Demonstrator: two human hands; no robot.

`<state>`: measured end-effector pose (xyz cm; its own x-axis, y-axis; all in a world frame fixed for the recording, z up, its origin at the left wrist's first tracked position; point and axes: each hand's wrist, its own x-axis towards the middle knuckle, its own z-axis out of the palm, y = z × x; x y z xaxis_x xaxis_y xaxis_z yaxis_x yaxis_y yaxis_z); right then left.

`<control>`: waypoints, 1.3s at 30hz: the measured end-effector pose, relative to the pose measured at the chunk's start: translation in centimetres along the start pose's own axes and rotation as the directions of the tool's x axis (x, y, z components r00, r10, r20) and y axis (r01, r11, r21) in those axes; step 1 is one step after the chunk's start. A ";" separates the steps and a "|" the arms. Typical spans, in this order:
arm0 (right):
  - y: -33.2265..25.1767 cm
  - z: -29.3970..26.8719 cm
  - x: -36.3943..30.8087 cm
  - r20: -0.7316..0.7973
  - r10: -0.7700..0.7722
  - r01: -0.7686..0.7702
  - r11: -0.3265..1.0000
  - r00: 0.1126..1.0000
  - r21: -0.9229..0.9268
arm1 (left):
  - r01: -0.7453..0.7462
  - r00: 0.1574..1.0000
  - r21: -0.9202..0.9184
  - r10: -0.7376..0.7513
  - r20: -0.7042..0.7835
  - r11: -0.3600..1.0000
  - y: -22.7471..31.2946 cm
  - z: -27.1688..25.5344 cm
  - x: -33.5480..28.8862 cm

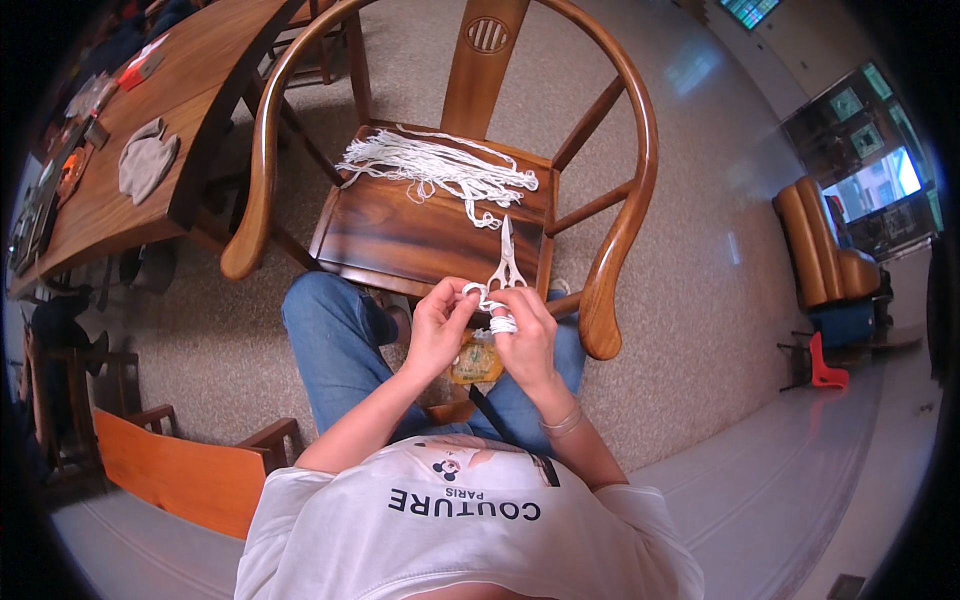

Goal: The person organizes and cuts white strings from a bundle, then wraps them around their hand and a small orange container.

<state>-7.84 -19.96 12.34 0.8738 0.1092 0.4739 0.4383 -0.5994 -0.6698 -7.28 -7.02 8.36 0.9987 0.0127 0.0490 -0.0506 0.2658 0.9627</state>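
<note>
My left hand (pixel 438 322) pinches white cord (pixel 474 290) that loops between my two hands. My right hand (pixel 525 335) is closed on the same cord, with several turns of it wound round a finger. Both hands are close together above my lap, at the near edge of the chair seat (pixel 390 235). Scissors (pixel 506 256) with pale handles lie on the seat just beyond my right hand, blades pointing away. Farther back on the seat rests a loose bundle of white cords (pixel 435 163), one strand trailing toward the scissors.
The wooden chair's curved armrests (pixel 262 190) surround the seat. A yellow bag (pixel 476 362) is below my hands, between my knees. At left stands a wooden table (pixel 195 95) with a beige cloth (pixel 147 160). An orange-brown chair back (pixel 180 475) is at the lower left.
</note>
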 end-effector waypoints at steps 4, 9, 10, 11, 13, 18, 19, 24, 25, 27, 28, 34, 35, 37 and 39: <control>0.0 0.0 0.1 -0.069 0.000 0.003 0.999 0.998 0.040 | 0.200 0.974 -0.159 -0.180 0.135 0.967 0.8 -0.5 -0.1; 0.5 0.1 0.2 -0.070 0.054 -0.043 0.986 0.996 0.162 | 0.415 0.895 -0.310 -0.323 0.306 0.855 0.8 -1.6 0.1; 0.6 0.1 0.2 -0.059 0.057 -0.045 0.981 0.997 0.188 | 0.419 0.895 -0.311 -0.331 0.300 0.853 0.8 -1.6 0.1; 0.6 0.2 0.2 -0.049 0.060 -0.048 0.976 0.997 0.214 | 0.424 0.894 -0.311 -0.339 0.294 0.850 0.9 -1.6 0.1; 0.5 0.2 0.4 -0.009 0.099 -0.093 0.955 0.995 0.281 | 0.445 0.887 -0.311 -0.367 0.279 0.840 1.3 -1.4 0.1; 0.7 0.3 0.4 0.042 0.111 -0.119 0.936 0.993 0.333 | 0.506 0.837 -0.245 -0.402 0.371 0.827 0.7 -2.1 0.2; 0.8 0.3 0.4 0.057 0.114 -0.126 0.934 0.992 0.334 | 0.506 0.835 -0.235 -0.403 0.374 0.830 0.8 -2.2 0.2; 1.2 0.5 0.0 0.149 0.240 -0.282 0.817 0.959 0.504 | 0.374 0.908 -0.136 -0.332 0.257 0.917 0.3 -2.1 0.1; 1.2 0.7 0.0 0.138 0.271 -0.301 0.783 0.953 0.545 | 0.320 0.935 -0.117 -0.293 0.201 0.940 -0.3 -1.9 0.2; 1.3 0.8 -0.3 0.126 0.291 -0.309 0.757 0.948 0.576 | 0.249 0.963 -0.021 -0.245 0.110 0.968 -1.1 -2.1 0.2; 1.4 0.8 -0.6 0.123 0.281 -0.300 0.767 0.952 0.567 | 0.234 0.968 0.053 -0.238 0.077 0.971 -0.8 -2.1 0.2; 1.2 0.0 -0.7 0.083 0.099 -0.120 0.947 0.992 0.297 | 0.076 0.995 0.300 -0.055 -0.079 0.951 -0.5 -1.5 0.3; 0.9 -0.1 -0.6 0.068 0.055 -0.070 0.968 0.996 0.240 | 0.063 0.996 0.322 -0.038 -0.083 0.945 -0.2 -1.4 0.2; 0.0 0.0 -0.6 0.082 0.054 -0.068 0.980 0.995 0.184 | 0.039 0.998 0.321 -0.020 -0.065 0.946 -0.5 -1.3 0.2; -0.2 0.3 -0.6 0.076 0.046 -0.055 0.992 0.996 0.114 | 0.062 0.998 0.326 -0.050 -0.044 0.943 -0.6 -1.3 0.1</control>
<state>-8.42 -19.63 12.03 0.9066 0.1417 0.3976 0.4110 -0.5102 -0.7555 -7.18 -5.91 7.42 0.9991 0.0414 -0.0110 0.0136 -0.0631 0.9979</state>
